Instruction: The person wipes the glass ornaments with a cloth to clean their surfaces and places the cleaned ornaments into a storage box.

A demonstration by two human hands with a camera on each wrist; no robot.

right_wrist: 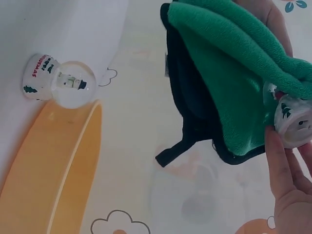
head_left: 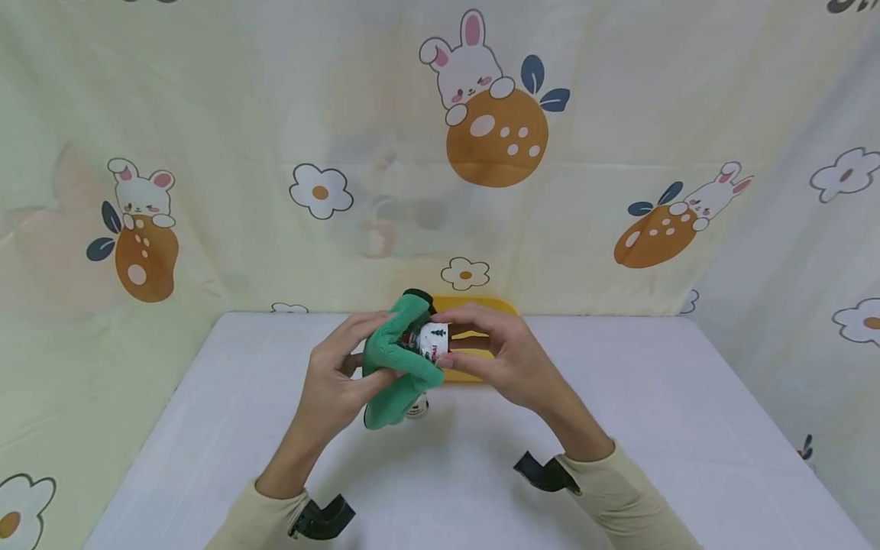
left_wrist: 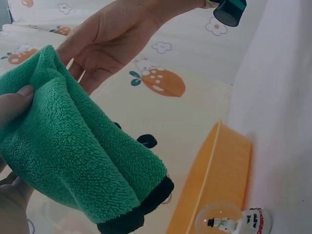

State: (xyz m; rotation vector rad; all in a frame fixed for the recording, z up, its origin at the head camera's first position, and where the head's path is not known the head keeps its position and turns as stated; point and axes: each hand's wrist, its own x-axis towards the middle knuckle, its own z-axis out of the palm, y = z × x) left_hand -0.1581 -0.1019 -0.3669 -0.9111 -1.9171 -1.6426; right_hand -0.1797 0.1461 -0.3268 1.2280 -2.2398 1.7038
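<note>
Left hand [head_left: 335, 382]: fingers clamped on plush, black-edged green cloth [left_wrist: 73, 141], partly covering a snow globe [right_wrist: 295, 122] held above the worktop [head_left: 605, 397]. Right hand [head_left: 502, 351]: fingers pinch its white printed base [head_left: 435, 342]. Behind: smooth yellow tub [right_wrist: 41, 165]; nearby, a second, clear-domed globe [right_wrist: 61, 85].

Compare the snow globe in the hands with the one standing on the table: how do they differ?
The held snow globe is tipped sideways, while the standing snow globe is upright. The held snow globe is raised off the table; the standing snow globe rests on it. A green cloth partly covers the held snow globe, whereas the standing snow globe is uncovered, with a snowman visible inside. Both are white at the base, with printed lettering.
</note>
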